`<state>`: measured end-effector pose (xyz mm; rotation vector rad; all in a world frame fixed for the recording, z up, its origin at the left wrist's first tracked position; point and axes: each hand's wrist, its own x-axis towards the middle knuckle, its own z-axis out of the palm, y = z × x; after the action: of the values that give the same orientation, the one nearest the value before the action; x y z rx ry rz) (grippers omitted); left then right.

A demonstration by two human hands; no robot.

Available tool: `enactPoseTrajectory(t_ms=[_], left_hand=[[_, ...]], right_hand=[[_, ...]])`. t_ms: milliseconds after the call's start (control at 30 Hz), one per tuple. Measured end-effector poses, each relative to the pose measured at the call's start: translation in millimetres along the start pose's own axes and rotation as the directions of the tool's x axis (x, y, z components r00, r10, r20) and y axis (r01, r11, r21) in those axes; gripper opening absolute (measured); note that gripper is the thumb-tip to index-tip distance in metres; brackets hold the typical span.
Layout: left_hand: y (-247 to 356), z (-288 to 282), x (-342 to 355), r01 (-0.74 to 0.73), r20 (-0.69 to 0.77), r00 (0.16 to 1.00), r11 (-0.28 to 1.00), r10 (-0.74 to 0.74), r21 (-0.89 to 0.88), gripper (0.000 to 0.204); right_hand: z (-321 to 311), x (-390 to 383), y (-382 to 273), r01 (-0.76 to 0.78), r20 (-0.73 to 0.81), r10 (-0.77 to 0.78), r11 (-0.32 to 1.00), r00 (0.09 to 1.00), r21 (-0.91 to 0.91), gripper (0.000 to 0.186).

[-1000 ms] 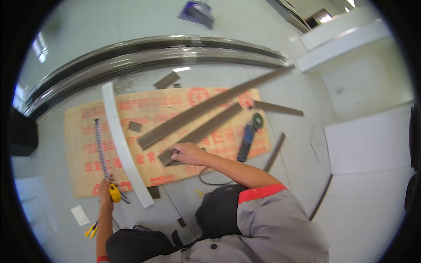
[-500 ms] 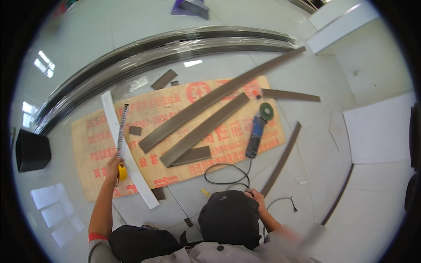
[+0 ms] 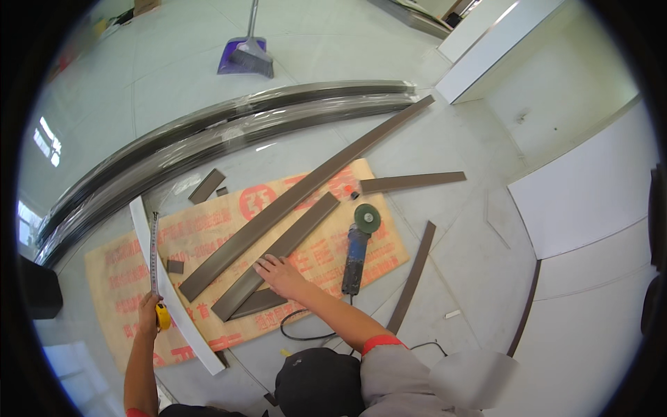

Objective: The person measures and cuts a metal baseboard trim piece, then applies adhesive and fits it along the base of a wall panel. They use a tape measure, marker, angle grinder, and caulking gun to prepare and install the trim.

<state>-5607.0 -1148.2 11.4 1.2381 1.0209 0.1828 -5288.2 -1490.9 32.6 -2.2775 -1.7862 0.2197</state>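
My left hand (image 3: 147,311) is closed around a yellow tape measure (image 3: 162,317). Its blade (image 3: 153,254) is pulled out away from me, alongside a long white strip (image 3: 182,316). My right hand (image 3: 281,275) reaches over the shorter of two long brown strips (image 3: 306,226), its fingers stretched and apart on the strip's upper face. The longer brown strip (image 3: 306,184) lies just beyond it. Partly beneath the shorter strip is another brown piece (image 3: 260,303). A blue and black angle grinder (image 3: 356,254) with a green disc lies to the right of that hand.
Printed tan sheeting (image 3: 114,278) lies under the strips. Plastic-wrapped dark profiles (image 3: 278,118) curve across the floor beyond. A purple dustpan (image 3: 233,59) with a broom stands farther off. More brown strips (image 3: 413,278) lie at right; the grinder's black cable (image 3: 306,338) loops near my knee.
My right hand has gone from beside my knee forward and left onto the shorter brown strip. The view has shifted, bringing the whole dustpan in. My left hand still grips the tape measure.
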Motion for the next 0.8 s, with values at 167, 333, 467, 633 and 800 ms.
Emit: enactPoseTrajectory(t_ms=[167,333,467,633,800], left_hand=[[23,-13,-53,-0.006,-0.069,0.998,0.999,0.003,-0.047,0.020],[-5,-47,-107,0.077,-0.099,0.990,0.970,-0.102,-0.231,0.037],[-30,-68,-149,0.138,-0.144,0.971,0.937,-0.193,-0.319,0.024],[-62,-80,-184,0.070,-0.148,0.980,0.924,-0.134,-0.377,0.023],[-77,-85,-208,0.100,-0.169,0.965,0.880,-0.199,-0.464,0.023]], right_hand=[[32,9,20,0.041,0.151,-0.022,0.992,0.988,-0.122,0.058],[24,27,22,0.130,0.053,-0.125,0.986,0.991,-0.102,0.038],[-10,49,0,0.199,0.333,-0.137,0.967,0.933,-0.162,0.058],[-12,75,-26,0.243,0.471,-0.145,0.957,0.870,-0.155,0.070],[-28,107,-48,0.225,0.669,-0.042,0.956,0.742,-0.190,0.062]])
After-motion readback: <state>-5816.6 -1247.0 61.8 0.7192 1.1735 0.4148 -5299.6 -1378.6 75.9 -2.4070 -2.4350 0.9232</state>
